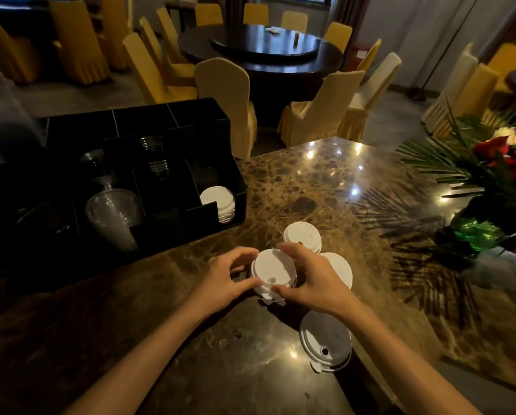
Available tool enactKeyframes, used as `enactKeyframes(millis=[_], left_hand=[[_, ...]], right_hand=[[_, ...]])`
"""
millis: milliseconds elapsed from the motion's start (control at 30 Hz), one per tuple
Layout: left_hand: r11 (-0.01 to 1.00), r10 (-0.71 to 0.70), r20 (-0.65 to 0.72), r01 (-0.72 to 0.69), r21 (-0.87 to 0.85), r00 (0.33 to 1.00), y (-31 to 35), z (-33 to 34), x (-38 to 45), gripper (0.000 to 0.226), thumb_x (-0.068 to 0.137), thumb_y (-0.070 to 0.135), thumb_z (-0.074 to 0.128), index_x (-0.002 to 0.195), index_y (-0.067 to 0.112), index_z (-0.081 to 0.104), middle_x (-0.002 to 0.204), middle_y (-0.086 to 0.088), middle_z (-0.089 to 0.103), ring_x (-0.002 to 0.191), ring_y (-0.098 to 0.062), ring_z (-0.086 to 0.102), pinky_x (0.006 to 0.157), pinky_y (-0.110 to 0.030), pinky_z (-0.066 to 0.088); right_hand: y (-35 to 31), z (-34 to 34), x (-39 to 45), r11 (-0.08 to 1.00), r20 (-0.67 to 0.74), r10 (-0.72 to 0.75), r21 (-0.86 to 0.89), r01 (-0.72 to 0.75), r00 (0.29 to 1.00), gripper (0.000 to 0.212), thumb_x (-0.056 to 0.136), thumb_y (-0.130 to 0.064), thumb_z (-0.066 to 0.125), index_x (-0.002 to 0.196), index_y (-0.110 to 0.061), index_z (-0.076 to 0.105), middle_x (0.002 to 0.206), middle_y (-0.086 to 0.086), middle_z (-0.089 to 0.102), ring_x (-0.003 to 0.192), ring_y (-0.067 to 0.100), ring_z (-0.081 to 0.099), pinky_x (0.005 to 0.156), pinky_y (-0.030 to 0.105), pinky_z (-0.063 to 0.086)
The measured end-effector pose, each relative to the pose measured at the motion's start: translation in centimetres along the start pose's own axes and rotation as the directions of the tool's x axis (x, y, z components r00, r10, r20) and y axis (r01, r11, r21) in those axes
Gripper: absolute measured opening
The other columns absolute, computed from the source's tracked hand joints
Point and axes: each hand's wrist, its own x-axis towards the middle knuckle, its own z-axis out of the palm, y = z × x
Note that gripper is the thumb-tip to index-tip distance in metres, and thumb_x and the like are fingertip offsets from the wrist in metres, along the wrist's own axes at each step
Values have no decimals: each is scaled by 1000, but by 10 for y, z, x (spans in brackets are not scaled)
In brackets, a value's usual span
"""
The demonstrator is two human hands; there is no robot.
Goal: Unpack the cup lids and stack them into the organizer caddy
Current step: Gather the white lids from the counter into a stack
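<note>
A small stack of white cup lids (270,271) sits on the marble table, gripped from both sides: my left hand (225,277) on its left edge, my right hand (309,280) on its right edge. Three more white lid stacks lie close by: one behind (303,235), one to the right (340,269) partly hidden by my right hand, one nearer me (325,339). The black organizer caddy (238,202) stands at the left, with a stack of white lids (219,202) in its front right compartment.
Clear plastic cups (113,214) and clear lids (156,157) fill other caddy compartments. A flower arrangement with palm leaves (490,187) takes up the table's right side. The table edge (370,384) runs close to the nearest lid stack. Covered chairs stand beyond.
</note>
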Motion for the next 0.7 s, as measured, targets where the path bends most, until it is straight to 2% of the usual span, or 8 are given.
enactKeyframes(millis=[333,433,500,600,700], left_hand=[[995,4,7,-5,99,1000,-6,11,-8,55,73,24,90,124,22,67,118,10,69,111,0,64,98,-21,54],[977,13,-11,-11,211,1000,-9,13,-8,55,74,32,88,124,27,65,111,27,57,111,1,58,96,-9,46],[965,12,-6,-10,263,1000,-12,14,-8,60,76,38,85,130,30,61,112,35,46,114,1,51,98,-10,42],[956,-40,48,24,292,998,-17,14,-7,74,82,46,78,148,27,48,132,18,48,128,-4,44,108,-19,34],[957,-59,91,30,288,994,-19,14,-6,75,84,45,77,150,28,45,145,6,51,130,-1,45,104,-5,26]], right_hand=[[13,14,-4,998,61,-12,-56,15,998,84,73,-49,85,146,-23,51,142,-5,61,127,12,57,102,38,52],[16,18,-4,997,87,10,-75,-4,996,87,76,-50,83,150,-23,47,146,-4,58,131,14,54,106,37,49],[19,20,-3,996,104,34,-84,-26,994,90,76,-53,82,152,-23,44,149,-2,56,135,16,51,110,34,45],[22,22,-1,995,111,36,-98,-25,993,93,75,-58,81,152,-21,45,149,-1,55,136,18,50,110,28,37],[21,22,0,996,85,39,-89,-32,996,93,70,-63,83,148,-24,49,145,-3,59,132,16,53,108,31,43]])
